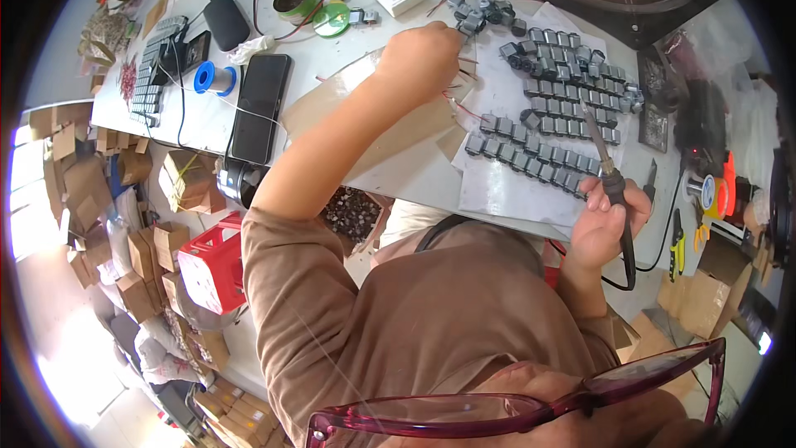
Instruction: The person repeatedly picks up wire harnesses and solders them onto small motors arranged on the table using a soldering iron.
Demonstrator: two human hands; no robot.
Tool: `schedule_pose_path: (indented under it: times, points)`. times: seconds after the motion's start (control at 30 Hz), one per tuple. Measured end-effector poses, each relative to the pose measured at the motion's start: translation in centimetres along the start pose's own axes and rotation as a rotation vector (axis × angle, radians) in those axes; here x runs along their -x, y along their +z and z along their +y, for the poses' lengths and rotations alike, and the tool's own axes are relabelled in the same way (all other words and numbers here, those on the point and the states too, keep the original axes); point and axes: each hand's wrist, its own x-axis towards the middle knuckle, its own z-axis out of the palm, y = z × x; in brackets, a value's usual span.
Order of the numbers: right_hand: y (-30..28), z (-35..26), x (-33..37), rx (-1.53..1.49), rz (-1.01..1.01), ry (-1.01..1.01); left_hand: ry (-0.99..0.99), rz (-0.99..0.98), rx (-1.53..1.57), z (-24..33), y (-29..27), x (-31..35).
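Gripping a soldering iron (pixel 612 174) by its black handle, the right hand (pixel 604 228) is closed around it, the metal tip tilted up over the rows of small grey components (pixel 547 129) laid on a white sheet (pixel 497 191). That tip hovers just above the lower rows; whether it touches one is unclear. The left hand (pixel 419 58) reaches across the table (pixel 332 50), fingers pinched on a component with thin red leads (pixel 463 29) near the loose pile at the far edge. To solder cleanly, the person would do well to bring the pinched part close to the tip and steady both wrists on the table.
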Motion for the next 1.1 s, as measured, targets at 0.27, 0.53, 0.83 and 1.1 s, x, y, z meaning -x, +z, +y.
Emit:
schedule_pose_path:
  times: [0.27, 0.53, 0.83, 1.1]
  points:
    - [0.0, 0.2, -0.7, 0.039, -0.069, 0.039, -0.088, 0.221, 0.711, 2.4, -2.3, 4.4]
    - [-0.7, 1.0, 0.7, 0.150, -0.303, 0.180, -0.265, 0.043, 0.812, 5.4, -1.1, 10.2]
    - [0.5, 0.8, 0.7, 0.186, -0.441, 0.233, -0.344, 0.070, 0.806, 5.7, -0.4, 11.3]
    - [1.1, 1.3, 1.3, 0.128, -0.363, 0.309, -0.249, 0.308, 0.552, 6.7, 1.1, 11.7]
